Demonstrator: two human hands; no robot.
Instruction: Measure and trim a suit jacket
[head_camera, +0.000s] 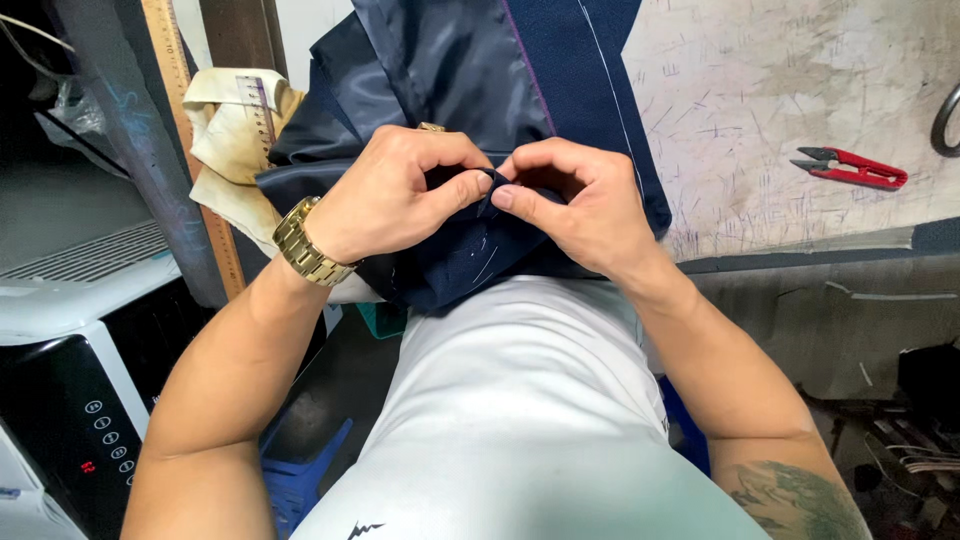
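Head view: looking down at a person in a white shirt (520, 400), from the belly out to the table.
Left hand: the left hand (395, 195) wears a gold watch (303, 243). Thumb and first finger are pressed together, pinching a small fold of the dark blue cloth (500, 90).
Right hand: the right hand (575, 200) pinches the same fold from the 3 o'clock side. The two thumbs almost touch.
Where the cloth is: it lies on the table edge, right in front of the belly, and runs away toward 12 o'clock.
Which way it points: its long side goes from 6 to 12 o'clock. A shiny lining shows at 11 o'clock.
How far along: I think the work on this fold is in the middle. White chalk marks show on the cloth. I cannot see a needle or thread.
Left of the cloth: a cream rag (235, 140) and a wooden ruler (190, 140) at 10 o'clock.
Far right: red snips (852, 167) on the scratched table (780, 100) at 2 o'clock, well apart from both hands.
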